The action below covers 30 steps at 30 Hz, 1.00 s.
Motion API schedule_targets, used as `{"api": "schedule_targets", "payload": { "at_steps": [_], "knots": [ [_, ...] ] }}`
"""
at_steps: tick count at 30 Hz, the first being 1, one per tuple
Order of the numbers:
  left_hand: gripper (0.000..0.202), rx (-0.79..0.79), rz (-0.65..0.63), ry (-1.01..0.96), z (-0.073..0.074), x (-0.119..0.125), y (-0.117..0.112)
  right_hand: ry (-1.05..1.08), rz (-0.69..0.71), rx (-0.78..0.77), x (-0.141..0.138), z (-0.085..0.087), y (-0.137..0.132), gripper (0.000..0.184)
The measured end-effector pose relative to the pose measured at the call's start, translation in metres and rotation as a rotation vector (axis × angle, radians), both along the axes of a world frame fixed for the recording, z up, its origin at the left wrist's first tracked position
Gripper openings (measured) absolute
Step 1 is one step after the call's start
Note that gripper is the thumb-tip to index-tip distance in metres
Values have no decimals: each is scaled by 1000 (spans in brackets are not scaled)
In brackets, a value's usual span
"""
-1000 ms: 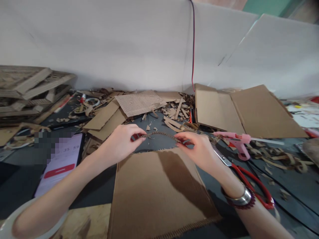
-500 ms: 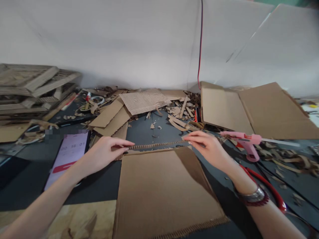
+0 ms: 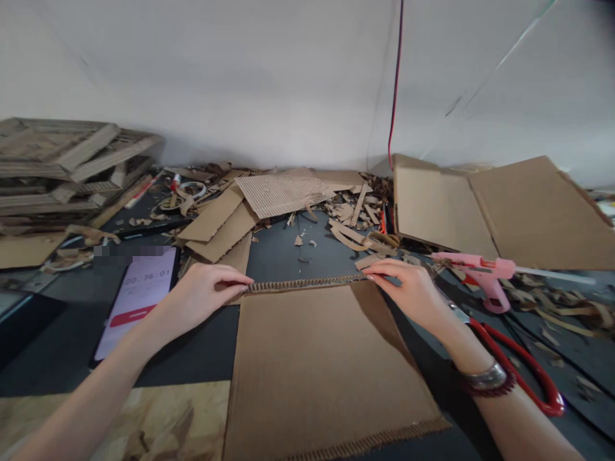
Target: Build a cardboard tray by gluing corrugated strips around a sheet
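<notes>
Dim, flattish light, source out of frame. Wall (image 3: 288, 96) palest above worktop's (image 3: 283, 246) far edge, darker at top corners. Shadow by right hand (image 3: 406, 289) covers cardboard panel's (image 3: 312, 358) far right corner. Phone (image 3: 144, 285) screen glows, mosaic overlapping it. Scraps (image 3: 576, 307) near worktop's right edge soft, wide-angle stretched.

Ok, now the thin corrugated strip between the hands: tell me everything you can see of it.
The corrugated strip is narrow, brown and looks like cardboard, with its wavy ridges showing along its length. It runs nearly straight from side to side, along the far edge of the flat cardboard sheet. The left hand pinches one end between fingertips and thumb, the right hand the other. Whether it touches the sheet's edge is hard to tell.
</notes>
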<state>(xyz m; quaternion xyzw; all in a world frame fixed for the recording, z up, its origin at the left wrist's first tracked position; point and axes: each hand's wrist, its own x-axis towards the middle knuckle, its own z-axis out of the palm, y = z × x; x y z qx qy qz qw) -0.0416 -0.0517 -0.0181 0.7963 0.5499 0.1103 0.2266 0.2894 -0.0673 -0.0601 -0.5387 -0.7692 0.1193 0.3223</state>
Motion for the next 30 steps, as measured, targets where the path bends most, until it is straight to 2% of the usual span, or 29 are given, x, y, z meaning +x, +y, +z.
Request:
{"api": "schedule_targets", "payload": {
  "at_steps": [8, 19, 30],
  "knots": [
    [25, 56, -111, 34, -4, -4, 0, -30, 22, 29, -2, 0, -2, 21],
    [25, 26, -95, 104, -6, -3, 1, -50, 18, 74, -3, -4, -1, 22],
    [24, 51, -119, 95, -11, -6, 3, -44, 26, 11, -2, 0, -2, 22]
  ]
}}
